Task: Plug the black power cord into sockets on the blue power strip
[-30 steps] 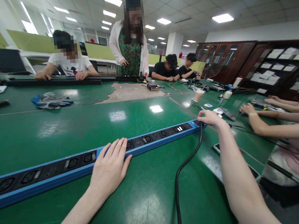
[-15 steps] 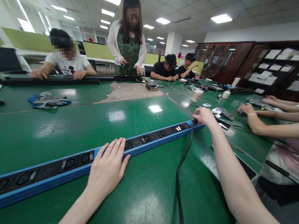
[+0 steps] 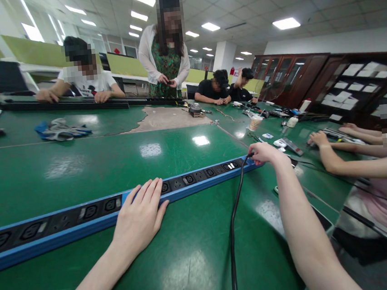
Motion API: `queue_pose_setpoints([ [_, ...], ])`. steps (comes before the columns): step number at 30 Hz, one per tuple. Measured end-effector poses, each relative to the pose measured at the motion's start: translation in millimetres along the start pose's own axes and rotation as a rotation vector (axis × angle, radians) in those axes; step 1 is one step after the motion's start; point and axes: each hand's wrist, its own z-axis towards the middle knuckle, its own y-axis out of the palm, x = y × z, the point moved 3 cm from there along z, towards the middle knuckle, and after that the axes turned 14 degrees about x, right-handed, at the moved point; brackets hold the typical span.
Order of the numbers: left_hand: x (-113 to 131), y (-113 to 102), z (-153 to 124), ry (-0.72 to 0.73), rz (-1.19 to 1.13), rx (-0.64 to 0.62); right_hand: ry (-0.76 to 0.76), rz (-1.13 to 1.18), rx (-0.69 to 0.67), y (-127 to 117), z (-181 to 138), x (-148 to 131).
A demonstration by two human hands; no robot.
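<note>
Both ends of the power strip (image 3: 197,179) hidden: frame edge, right hand (image 3: 264,152).

Long blue power strip (image 3: 93,211) lies across the green table (image 3: 113,162). Left hand (image 3: 139,216) flat, palm down, fingers over the strip's near edge around mid-length. Right hand (image 3: 264,152) at the strip's far end, fingers closed around the black cable (image 3: 233,223) where it meets the strip; cable runs back toward the viewer. A co-worker's forearms (image 3: 348,159) rest on the table to the right. Blue gloves (image 3: 60,130) lie far left. Standing person (image 3: 166,52) beyond.
</note>
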Motion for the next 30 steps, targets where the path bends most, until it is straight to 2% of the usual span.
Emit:
queue_pose_setpoints([
  [4,0,1,0,-0.009,0.004,-0.017,-0.008,-0.115,0.134,-17,-4,0],
  [9,0,1,0,-0.01,0.011,-0.035,0.004,-0.326,0.433,-40,-11,-1],
  [14,0,0,0,-0.015,0.0,-0.033,-0.026,-0.295,0.528,-41,-12,3],
  [18,-1,0,-1,-0.02,-0.005,-0.036,0.06,-0.309,0.635,-36,-8,16],
  [20,-1,1,-1,-0.021,-0.009,-0.036,0.089,-0.308,0.636,-29,-4,23],
  [25,-1,1,0,-0.024,-0.016,-0.022,0.076,-0.26,0.49,-6,7,33],
  [30,0,1,0,-0.016,-0.001,-0.048,0.102,-0.149,0.452,3,12,38],
])
